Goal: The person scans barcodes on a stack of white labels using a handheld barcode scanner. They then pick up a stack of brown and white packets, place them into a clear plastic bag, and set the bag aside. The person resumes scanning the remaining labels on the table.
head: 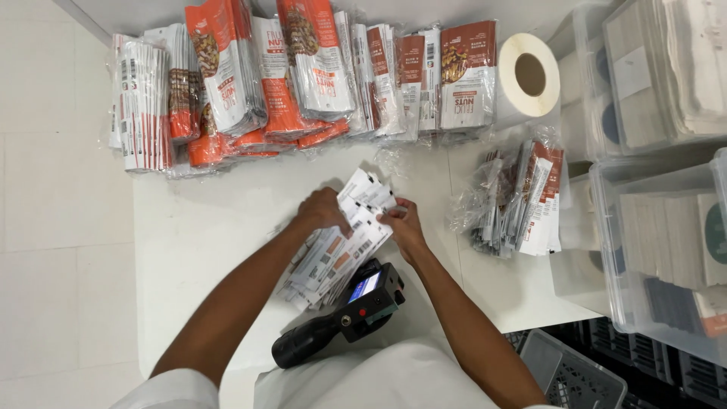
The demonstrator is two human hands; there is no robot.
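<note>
Both hands are pressing on a fanned row of flat pouches (341,242) running diagonally toward the person: left hand (324,210) gripping, right hand (405,226) pinching the far end.

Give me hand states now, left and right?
Left hand: fingers curled, pressing on the fanned pouches on the table.
Right hand: pinching the edge of the top pouch.
</note>
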